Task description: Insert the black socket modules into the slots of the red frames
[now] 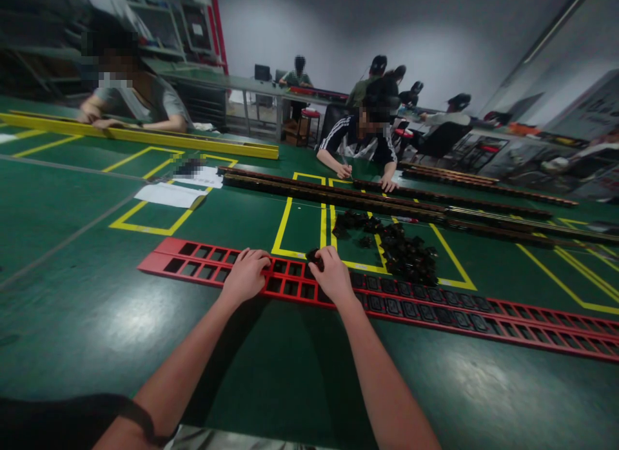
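Observation:
A long red slotted frame [188, 274] with two rows of rectangular openings lies across the green table in front of me. My left hand [245, 274] rests on it with curled fingers gripping its far edge, left of middle. My right hand [333, 274] pinches a small black plastic piece [313, 254] over the frame's far row. Right of that hand, several black pieces [393, 306] sit in the openings. Openings between my hands and further left show dark or bare. A heap of loose black pieces [411, 253] lies beyond the frame, to the right.
Long dark rails [333, 197] lie across the table behind the heap. A yellow rail [193, 139] lies far left, beside a seated person. Another person [360, 137] sits opposite, hands at the rails. White papers [170, 195] lie left. Yellow tape rectangles [285, 227] mark the tabletop.

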A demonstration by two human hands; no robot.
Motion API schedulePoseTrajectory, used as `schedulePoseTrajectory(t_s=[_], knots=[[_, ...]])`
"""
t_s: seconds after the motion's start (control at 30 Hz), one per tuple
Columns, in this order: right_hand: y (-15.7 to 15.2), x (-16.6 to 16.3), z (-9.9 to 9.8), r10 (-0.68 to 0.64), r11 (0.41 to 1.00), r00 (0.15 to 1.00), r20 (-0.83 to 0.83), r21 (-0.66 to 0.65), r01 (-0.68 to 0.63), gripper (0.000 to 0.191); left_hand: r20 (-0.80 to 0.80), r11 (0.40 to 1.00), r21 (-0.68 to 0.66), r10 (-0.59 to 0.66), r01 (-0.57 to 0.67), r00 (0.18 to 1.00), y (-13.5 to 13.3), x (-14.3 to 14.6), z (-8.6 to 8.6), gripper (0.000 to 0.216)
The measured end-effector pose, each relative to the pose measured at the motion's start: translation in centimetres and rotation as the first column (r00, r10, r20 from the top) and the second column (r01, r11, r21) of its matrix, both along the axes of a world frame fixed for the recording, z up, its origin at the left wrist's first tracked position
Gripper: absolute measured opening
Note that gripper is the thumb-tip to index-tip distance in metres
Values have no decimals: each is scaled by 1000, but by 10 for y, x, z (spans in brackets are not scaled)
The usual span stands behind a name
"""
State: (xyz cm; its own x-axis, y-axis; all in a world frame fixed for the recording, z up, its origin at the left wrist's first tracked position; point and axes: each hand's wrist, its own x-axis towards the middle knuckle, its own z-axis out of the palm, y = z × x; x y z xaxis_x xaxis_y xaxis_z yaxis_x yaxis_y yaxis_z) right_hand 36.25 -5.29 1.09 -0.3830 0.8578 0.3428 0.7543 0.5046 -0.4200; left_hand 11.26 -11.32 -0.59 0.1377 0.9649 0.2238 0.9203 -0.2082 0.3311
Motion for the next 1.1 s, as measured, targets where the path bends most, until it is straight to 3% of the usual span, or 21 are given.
schedulePoseTrajectory(t_s=[0.4, 0.6, 0.8, 1.1], knots=[[-5, -8, 0, -22, 997, 977, 212, 72, 7, 13, -1, 1000, -2, 4, -4, 1000, 0, 0, -1, 35], [-4, -5, 0, -14, 998, 984, 177, 64, 3, 11, 2, 1000, 7, 0, 0, 1000, 0, 1, -1, 35], [-3, -3, -1, 73, 988, 993, 93, 131, -85, 5, 10, 1000, -3, 2, -2, 1000, 0, 1, 2, 35], [-7, -2, 2, 236, 962, 970, 51, 130, -241, 4, 5, 1000, 5, 2, -2, 1000, 1, 1, 0, 37]])
